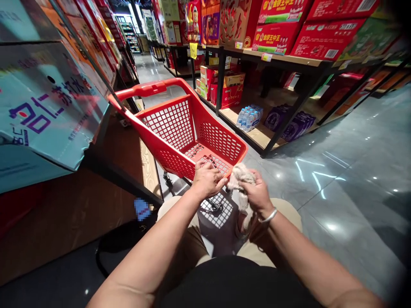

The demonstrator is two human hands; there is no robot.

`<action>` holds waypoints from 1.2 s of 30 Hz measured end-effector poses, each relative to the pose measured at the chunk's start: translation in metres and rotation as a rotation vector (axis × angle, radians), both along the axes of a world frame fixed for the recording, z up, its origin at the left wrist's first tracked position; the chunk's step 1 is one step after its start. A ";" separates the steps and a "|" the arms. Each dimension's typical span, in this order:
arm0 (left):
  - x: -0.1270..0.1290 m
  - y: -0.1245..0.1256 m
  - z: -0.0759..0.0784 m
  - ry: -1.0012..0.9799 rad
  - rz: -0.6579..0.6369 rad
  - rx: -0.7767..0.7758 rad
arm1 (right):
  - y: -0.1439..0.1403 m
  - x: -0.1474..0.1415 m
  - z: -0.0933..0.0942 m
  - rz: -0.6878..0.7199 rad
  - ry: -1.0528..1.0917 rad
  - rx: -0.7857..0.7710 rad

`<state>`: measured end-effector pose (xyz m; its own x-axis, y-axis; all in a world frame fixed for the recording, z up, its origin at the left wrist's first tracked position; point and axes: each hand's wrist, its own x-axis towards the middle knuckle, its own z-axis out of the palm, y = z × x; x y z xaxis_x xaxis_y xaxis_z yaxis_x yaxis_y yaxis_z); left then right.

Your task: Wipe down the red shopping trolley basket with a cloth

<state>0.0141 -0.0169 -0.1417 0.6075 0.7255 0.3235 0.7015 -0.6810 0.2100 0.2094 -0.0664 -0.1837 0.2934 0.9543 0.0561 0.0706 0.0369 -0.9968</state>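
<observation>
Cloth point(241, 176) bunched in right hand point(257, 193), just beside red cart point(176, 163); left hand point(208, 179) on cart.
Right fingers clamped on cloth; cart's near rim lies leftward and ahead of them, cloth between, contact unclear. Left hand nearer, fingers hooked over that rim, thumb outside. Cart's long axis runs away from both hands, handle point(154, 88) at far end. Bottle pack point(248, 118) on low shelf point(259, 137) right of cart, blue carton point(48, 92) left.
</observation>
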 end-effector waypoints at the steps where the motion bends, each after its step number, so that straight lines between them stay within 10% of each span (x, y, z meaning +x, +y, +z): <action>1: 0.002 0.000 0.000 -0.002 -0.005 0.003 | 0.012 0.012 0.014 -0.030 -0.112 0.129; 4: 0.007 -0.001 -0.001 -0.013 -0.010 0.013 | 0.059 0.044 0.045 0.050 -0.543 0.430; 9: 0.005 0.000 -0.004 -0.048 -0.031 0.021 | 0.090 0.046 0.059 0.314 -0.985 0.260; 19: -0.019 0.014 -0.002 -0.048 -0.100 0.020 | 0.052 0.001 0.064 0.669 -1.010 0.321; 28: -0.048 0.015 -0.001 -0.075 -0.181 -0.015 | 0.079 0.016 0.105 0.618 -1.435 0.074; 36: -0.070 0.009 -0.001 -0.120 -0.150 0.025 | 0.096 -0.019 0.136 0.956 -1.442 -0.286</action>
